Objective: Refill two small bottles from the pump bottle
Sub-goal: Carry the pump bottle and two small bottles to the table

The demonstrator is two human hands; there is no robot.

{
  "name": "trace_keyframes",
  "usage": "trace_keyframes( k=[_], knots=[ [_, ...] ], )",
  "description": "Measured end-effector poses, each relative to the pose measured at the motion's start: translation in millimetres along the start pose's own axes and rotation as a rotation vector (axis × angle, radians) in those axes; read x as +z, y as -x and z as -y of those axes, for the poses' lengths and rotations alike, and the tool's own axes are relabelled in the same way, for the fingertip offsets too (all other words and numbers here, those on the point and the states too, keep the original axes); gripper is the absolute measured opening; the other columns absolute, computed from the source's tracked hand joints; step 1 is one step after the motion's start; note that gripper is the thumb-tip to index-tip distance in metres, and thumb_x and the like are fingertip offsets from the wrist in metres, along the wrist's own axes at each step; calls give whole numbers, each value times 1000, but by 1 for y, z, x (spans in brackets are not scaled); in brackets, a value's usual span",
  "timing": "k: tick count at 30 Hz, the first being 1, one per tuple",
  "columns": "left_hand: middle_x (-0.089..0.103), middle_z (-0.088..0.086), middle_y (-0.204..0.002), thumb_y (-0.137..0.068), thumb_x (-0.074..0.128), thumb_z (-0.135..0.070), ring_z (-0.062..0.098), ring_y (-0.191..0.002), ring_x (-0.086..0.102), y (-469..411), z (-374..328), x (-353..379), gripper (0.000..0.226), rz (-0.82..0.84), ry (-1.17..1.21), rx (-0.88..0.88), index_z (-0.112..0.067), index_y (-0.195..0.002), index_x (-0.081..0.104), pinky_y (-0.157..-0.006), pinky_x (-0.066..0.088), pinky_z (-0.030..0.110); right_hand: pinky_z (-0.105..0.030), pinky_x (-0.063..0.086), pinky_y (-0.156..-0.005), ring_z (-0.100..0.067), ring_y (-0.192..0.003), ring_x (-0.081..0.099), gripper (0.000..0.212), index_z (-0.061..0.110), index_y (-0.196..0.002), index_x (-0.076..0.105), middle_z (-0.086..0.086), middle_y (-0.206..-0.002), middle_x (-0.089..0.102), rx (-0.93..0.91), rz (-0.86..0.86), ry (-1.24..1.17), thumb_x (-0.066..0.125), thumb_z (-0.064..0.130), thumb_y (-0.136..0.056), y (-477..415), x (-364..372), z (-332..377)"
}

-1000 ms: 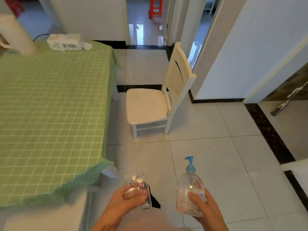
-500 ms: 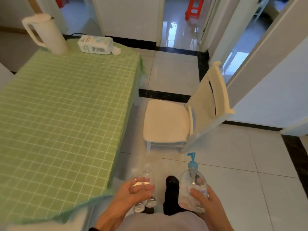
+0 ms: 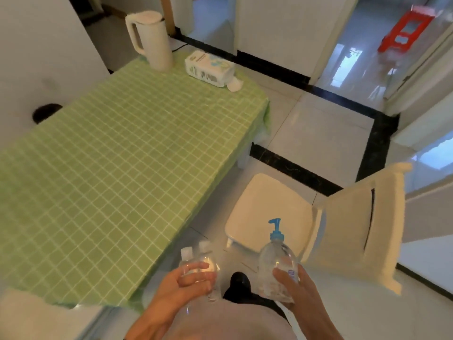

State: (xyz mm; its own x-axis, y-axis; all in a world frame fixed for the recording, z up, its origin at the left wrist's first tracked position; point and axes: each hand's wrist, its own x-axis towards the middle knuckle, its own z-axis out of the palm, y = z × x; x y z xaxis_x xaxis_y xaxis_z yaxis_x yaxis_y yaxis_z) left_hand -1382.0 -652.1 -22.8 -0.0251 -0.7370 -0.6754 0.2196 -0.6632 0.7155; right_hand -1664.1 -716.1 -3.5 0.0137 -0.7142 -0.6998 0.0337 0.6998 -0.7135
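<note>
Two small bottles, clear with pale caps, are gripped together in the left hand, whose fingers are curled across their fronts. They are held upright, caps pointing away from the person, low in the view and just off the near right corner of the desk. Whether anything is inside them cannot be told through the blur.

The pump bottle is held upright in the right hand, with the fingers wrapped around its lower body and a label partly covered by them. Its body is clear and its pump head is blue, with the spout turned to the left. The pump bottle is near the small bottles but apart from them, and a dark shape is seen below, between the two hands. All three bottles are carried in the air above the tiled floor, not set down on anything.

The desk is covered by a green checked cloth and fills the left of the scene. At its far end a white kettle is stood, and a pack of tissues is laid just to the right of it. A white chair is placed to the right of the desk, its seat beyond the pump bottle. A red stool is seen far off at the upper right.
</note>
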Motion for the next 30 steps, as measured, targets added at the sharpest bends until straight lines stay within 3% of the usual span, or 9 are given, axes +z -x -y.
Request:
trace_keyframes(
  k=[4,7,10,14,16,19,22,26,30],
  knots=[
    [80,21,-114,-63,98,-3,28,-110,78,-7,-4,-1,67,-111,105,5,-5,-124,71,-82,63,24,-52,58,-96,-39,-119,66,51,27,-137,57,-12,-127,69,10,98,72,78,17,-91,-43,3,35],
    [80,22,-113,-64,97,3,30,-109,78,-13,-12,-5,66,-194,156,24,-4,-124,71,-82,64,25,-61,53,-106,-45,-123,63,53,21,-139,56,-18,-133,65,7,140,116,77,14,-91,-69,15,57],
    [80,22,-114,-71,90,9,31,-110,78,-21,-22,-13,60,-244,211,40,-2,-126,69,-82,64,25,-63,53,-106,-42,-120,65,52,24,-136,58,-17,-129,68,-1,211,187,79,18,-89,-91,38,72],
    [81,20,-111,-80,79,16,32,-104,79,-33,-43,-34,49,-307,231,66,-3,-124,68,-77,64,24,-56,59,-98,-37,-108,73,50,34,-130,63,-14,-114,78,-22,266,219,82,24,-84,-114,77,83],
    [81,21,-109,-81,77,18,31,-99,81,-42,-54,-48,47,-328,266,85,-2,-122,68,-75,64,24,-47,63,-86,-26,-94,80,54,41,-122,66,-2,-100,83,-29,285,214,90,28,-75,-125,97,91],
    [81,24,-108,-79,77,20,29,-95,81,-56,-63,-69,47,-321,297,110,1,-121,69,-75,64,25,-34,62,-75,-14,-88,81,50,41,-122,67,8,-97,84,-35,274,260,88,30,-78,-140,122,99],
    [81,21,-108,-79,82,14,27,-97,81,-70,-74,-88,47,-302,288,129,-1,-121,71,-76,63,24,-34,62,-71,-18,-88,80,54,30,-126,63,5,-100,82,-16,272,294,90,39,-80,-149,138,109],
    [82,10,-113,-66,97,-18,27,-103,80,-87,-85,-97,60,-244,305,136,-13,-121,72,-79,63,26,-28,62,-56,-17,-82,82,61,39,-116,70,8,-94,84,33,231,354,96,42,-61,-161,150,120],
    [82,9,-116,-62,96,-28,30,-106,79,-98,-93,-97,65,-252,367,173,-16,-121,72,-88,61,35,-39,64,-74,-24,-92,82,74,40,-114,73,0,-102,84,10,299,473,96,52,-45,-170,161,142]
  ],
)
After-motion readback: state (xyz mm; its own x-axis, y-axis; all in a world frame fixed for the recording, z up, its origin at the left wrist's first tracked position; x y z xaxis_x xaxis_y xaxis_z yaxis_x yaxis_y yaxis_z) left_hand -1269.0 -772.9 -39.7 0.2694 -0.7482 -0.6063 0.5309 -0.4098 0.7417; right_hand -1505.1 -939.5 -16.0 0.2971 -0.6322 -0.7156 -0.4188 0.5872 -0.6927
